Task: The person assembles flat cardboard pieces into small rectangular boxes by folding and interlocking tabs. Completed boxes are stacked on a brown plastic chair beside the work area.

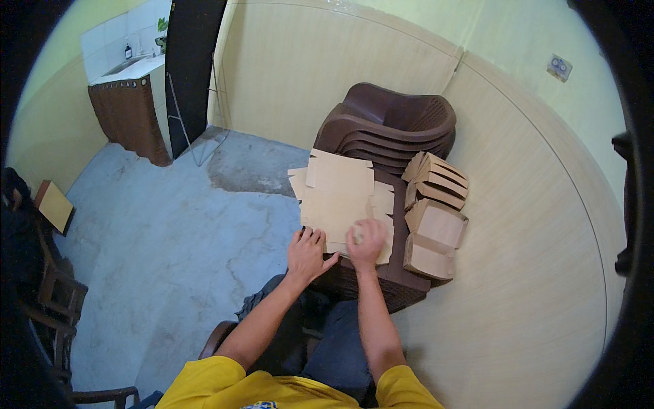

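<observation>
Flat tan cardboard box blanks [338, 198] with notched edges lie stacked unevenly in front of me. On the near left edge of the top blank, my left hand [308, 255] lies with its fingers stretched out and thumb apart. My right hand [366, 240] is curled over the near right part of the same blank, slightly smeared by motion. Something pale shows at its fingers, too small and blurred to name. Beneath the blanks is a dark brown woven-pattern plastic table [402, 276].
Folded cardboard boxes [439, 180] and an open box [436, 235] sit at the table's right, by the wall. Stacked brown plastic chairs [392, 123] stand behind. Far left are a sink counter [136, 68] and a black door [194, 68]; dark chairs [61, 300] stand at left.
</observation>
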`<state>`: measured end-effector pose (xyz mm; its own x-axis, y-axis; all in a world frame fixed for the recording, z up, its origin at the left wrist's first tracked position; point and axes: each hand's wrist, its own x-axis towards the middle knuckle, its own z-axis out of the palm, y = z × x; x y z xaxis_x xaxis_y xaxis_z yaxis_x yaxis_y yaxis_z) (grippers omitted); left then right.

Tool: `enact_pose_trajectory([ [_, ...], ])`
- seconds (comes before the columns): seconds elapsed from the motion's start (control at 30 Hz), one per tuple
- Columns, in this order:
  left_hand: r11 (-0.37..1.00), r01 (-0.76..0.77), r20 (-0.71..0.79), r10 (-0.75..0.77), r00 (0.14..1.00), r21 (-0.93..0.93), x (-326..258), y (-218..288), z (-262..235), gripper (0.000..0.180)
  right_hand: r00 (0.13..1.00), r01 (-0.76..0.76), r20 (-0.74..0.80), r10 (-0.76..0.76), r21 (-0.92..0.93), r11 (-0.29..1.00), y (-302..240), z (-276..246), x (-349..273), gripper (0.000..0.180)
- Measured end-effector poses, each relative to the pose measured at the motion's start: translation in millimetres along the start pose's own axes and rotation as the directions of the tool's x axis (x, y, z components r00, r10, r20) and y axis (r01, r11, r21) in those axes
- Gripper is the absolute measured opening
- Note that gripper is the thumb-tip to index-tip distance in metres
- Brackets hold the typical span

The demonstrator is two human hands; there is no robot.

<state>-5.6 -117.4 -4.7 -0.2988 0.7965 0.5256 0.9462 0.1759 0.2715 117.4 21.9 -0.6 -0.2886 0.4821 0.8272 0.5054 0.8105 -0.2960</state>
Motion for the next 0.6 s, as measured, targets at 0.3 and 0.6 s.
enact_pose_trajectory([
  [0.3,0.987,-0.016,0.023,0.02,1.0,-0.16,-16,-26,-2,0.055,0.836,-0.258,0.521,0.174,0.093,0.962,-15,39,1,0.031],
  [0.6,0.994,-0.021,-0.052,0.016,0.999,-0.104,-22,-26,-2,0.075,0.832,-0.25,0.526,0.178,0.069,0.966,-15,41,0,0.034],
])
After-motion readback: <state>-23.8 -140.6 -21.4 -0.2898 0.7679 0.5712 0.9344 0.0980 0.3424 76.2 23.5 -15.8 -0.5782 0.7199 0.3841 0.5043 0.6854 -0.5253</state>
